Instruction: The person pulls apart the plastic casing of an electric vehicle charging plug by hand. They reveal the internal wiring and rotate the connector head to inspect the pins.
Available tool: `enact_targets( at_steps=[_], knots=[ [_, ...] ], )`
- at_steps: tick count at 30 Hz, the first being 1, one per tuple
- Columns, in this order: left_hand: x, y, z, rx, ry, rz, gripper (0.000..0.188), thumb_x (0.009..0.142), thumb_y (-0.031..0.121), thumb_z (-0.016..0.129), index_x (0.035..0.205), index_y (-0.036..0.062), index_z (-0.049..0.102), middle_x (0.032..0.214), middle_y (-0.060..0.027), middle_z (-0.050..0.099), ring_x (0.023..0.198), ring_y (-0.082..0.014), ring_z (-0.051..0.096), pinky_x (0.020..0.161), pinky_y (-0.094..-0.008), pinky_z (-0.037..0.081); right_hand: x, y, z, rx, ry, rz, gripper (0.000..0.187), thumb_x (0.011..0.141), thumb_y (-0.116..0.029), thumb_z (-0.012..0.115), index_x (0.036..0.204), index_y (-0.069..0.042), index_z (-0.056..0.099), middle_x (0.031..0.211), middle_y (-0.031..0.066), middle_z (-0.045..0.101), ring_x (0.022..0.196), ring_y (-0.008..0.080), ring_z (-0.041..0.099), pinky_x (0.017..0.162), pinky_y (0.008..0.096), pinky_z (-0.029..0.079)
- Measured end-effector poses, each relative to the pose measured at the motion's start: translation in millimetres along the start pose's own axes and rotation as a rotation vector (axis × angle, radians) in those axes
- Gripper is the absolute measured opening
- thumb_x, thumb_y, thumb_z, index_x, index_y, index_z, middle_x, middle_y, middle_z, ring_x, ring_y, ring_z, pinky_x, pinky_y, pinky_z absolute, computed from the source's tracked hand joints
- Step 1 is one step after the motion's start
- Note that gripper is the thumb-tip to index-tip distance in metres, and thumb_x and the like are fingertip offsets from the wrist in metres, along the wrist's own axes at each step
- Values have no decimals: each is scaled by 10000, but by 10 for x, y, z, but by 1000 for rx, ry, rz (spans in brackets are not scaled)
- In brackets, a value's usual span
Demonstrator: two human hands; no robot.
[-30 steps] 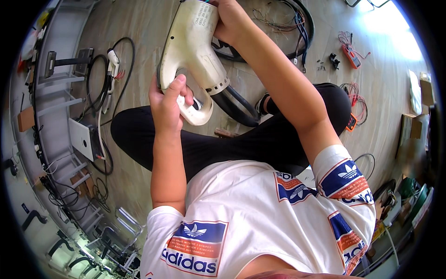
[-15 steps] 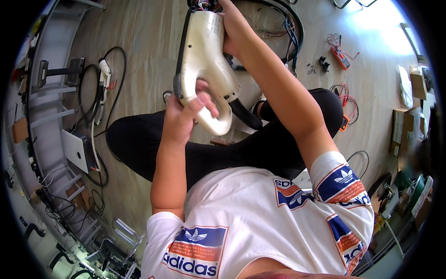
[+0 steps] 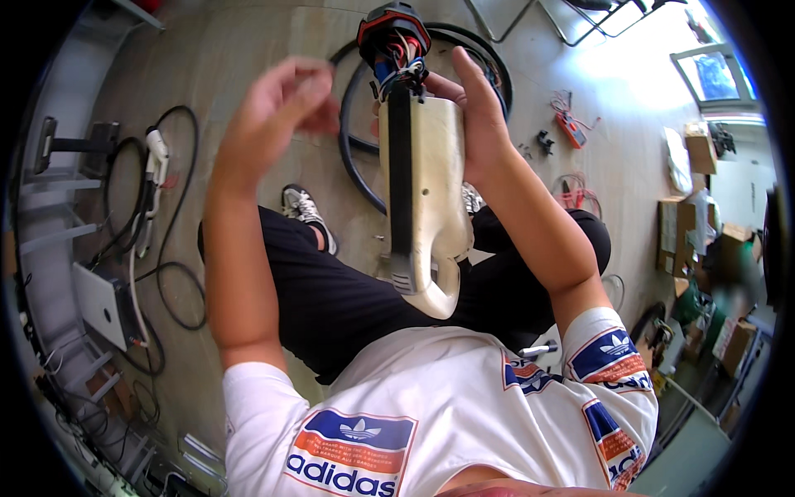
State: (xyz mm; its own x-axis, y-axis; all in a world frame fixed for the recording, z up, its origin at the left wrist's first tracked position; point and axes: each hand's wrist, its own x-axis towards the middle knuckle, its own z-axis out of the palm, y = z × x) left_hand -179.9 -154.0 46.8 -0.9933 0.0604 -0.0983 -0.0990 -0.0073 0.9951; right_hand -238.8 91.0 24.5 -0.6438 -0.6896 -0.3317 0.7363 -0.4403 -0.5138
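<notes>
A cream EV charging gun [image 3: 443,157] with a black strip along its spine hangs over my lap, its loop handle toward me. Its far end is uncovered; red, white and blue wires [image 3: 403,62] run from the body into a black connector head [image 3: 393,25] with a red edge. My right hand [image 3: 480,116] grips the body from the right side, thumb along the edge, the other fingers partly hidden behind it. My left hand [image 3: 286,116] is in the air left of the gun, blurred, fingers loosely bent and apart, with nothing visible in it.
A thick black cable [image 3: 356,170] lies coiled on the floor beyond the gun. A red multimeter [image 3: 570,131] with leads and small black parts [image 3: 544,142] lie to the right. Another charging gun [image 3: 157,145] with cable lies left, near a white box [image 3: 99,302]. Cardboard boxes [image 3: 675,236] stand right.
My left hand has let go of the loop handle and moved up and left. The charging gun has turned upright and come nearer, its wired end now in view.
</notes>
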Motion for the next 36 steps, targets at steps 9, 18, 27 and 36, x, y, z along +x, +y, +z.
enact_targets(
  at_steps=[9, 18, 27, 36],
  knots=[
    [1002, 86, 160, 266, -176, 238, 440, 939, 271, 701, 1295, 40, 586, 1062, -90, 706, 882, -149, 693, 793, -268, 510, -133, -158, 11, 51, -47, -109, 695, 931, -643, 496, 1289, -52, 576, 1080, 206, 694, 970, 368, 708, 828, 464, 594],
    [1403, -97, 546, 157, -126, 222, 357, 931, 62, 659, 1274, 10, 579, 1070, -83, 688, 984, -139, 649, 889, -302, 503, 21, -291, -375, 51, 206, -196, 459, 880, -490, 681, 1092, -83, 666, 912, 68, 708, 749, 188, 682, 668, 364, 563],
    [1407, -174, 801, 586, 102, 365, 363, 1001, 170, 568, 1318, -8, 564, 1075, -168, 703, 957, -241, 692, 824, -344, 533, 10, -490, -321, -50, 148, -57, 337, 991, -465, 586, 1142, -166, 555, 883, -42, 576, 736, 61, 600, 630, 263, 510],
    [1390, -110, 882, 601, 115, 380, 351, 979, 163, 588, 1286, -7, 584, 1059, -183, 709, 941, -262, 705, 819, -357, 544, -35, -425, -454, -16, 167, -163, 393, 959, -446, 617, 1183, -123, 620, 1083, 9, 638, 1005, 104, 591, 856, 284, 483]
  ],
)
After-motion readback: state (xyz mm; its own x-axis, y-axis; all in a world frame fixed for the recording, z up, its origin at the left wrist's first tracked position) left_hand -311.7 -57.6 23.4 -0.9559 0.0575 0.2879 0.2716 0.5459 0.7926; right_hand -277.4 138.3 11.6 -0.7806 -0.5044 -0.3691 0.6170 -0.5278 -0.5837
